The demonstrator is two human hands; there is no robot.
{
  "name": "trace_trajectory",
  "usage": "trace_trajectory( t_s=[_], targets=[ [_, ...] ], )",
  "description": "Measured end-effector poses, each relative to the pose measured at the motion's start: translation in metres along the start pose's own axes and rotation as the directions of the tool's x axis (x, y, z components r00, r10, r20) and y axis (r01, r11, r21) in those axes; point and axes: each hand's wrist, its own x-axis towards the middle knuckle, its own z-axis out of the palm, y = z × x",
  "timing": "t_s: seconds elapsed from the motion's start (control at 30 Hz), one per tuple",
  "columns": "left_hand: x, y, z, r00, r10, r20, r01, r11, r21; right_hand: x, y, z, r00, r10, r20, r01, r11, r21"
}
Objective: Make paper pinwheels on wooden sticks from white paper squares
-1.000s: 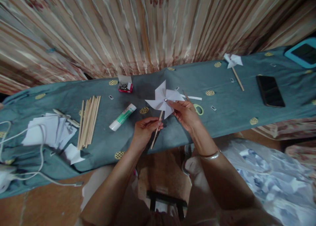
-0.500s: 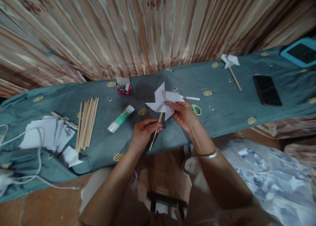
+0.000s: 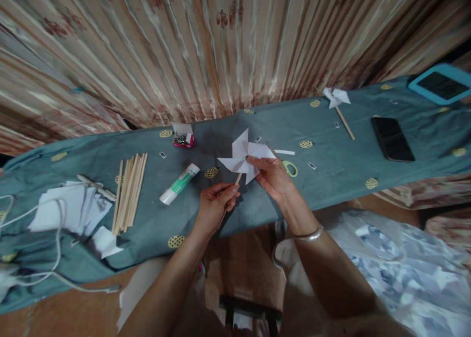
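Observation:
A white paper pinwheel [image 3: 241,153] is held over the cloth in front of me. My right hand [image 3: 270,175] grips it near its centre, thumb at the middle and the other fingers behind the paper. My left hand [image 3: 217,202] is closed round the thin wooden stick [image 3: 239,178] below the blades; most of that stick is hidden by my fingers. Just beyond my right hand lie scissors with a light green handle [image 3: 291,168] and a narrow white paper strip [image 3: 285,152]. A green and white glue stick [image 3: 179,184] rests to the left of my hands.
A small red box of metal pins [image 3: 183,140] stands open near the curtain. Wooden sticks [image 3: 129,194], paper sheets [image 3: 64,207] and a white cable [image 3: 59,229] lie left. Rightward are another pinwheel [image 3: 336,97], a black phone [image 3: 392,139] and a blue-framed tablet [image 3: 443,84].
My left hand has tilted and now covers the stick's lower end, which showed before. Both hands keep hold of the pinwheel. The whole view has shifted slightly.

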Motion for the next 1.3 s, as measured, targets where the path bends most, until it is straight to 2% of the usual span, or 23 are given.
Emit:
trace_trajectory(
  t_s=[0.23,0.43,0.67,0.9,1.07,1.17,1.3],
  targets=[
    [0.005,0.001,0.0,0.999,0.036,-0.011,-0.035,0.996,0.083,-0.001,0.0,0.003,0.998,-0.032,-0.055,0.033,0.999,0.025],
    [0.006,-0.005,0.002,1.0,0.001,-0.015,0.0,0.996,0.093,-0.002,0.0,0.006,0.999,-0.043,-0.018,0.043,0.999,0.01],
    [0.002,0.0,0.001,0.999,0.031,-0.024,-0.03,0.998,0.055,0.001,-0.012,-0.01,0.992,-0.113,-0.058,0.116,0.992,0.051],
    [0.009,0.003,-0.001,0.996,0.066,-0.051,-0.067,0.998,-0.02,-0.02,-0.01,-0.001,0.992,-0.121,0.033,0.122,0.992,-0.042],
    [0.014,0.021,-0.01,0.986,0.14,-0.093,-0.147,0.987,-0.071,-0.036,-0.013,-0.006,0.992,-0.108,0.07,0.117,0.985,-0.129],
    [0.01,0.03,-0.01,0.988,0.152,-0.022,-0.153,0.988,-0.024,-0.041,-0.012,-0.012,0.994,-0.029,0.105,0.044,0.989,-0.143],
    [0.0,0.028,-0.007,0.992,0.091,0.091,-0.094,0.995,0.025,-0.045,-0.006,-0.015,0.991,0.008,0.134,0.013,0.987,-0.162]
  ],
)
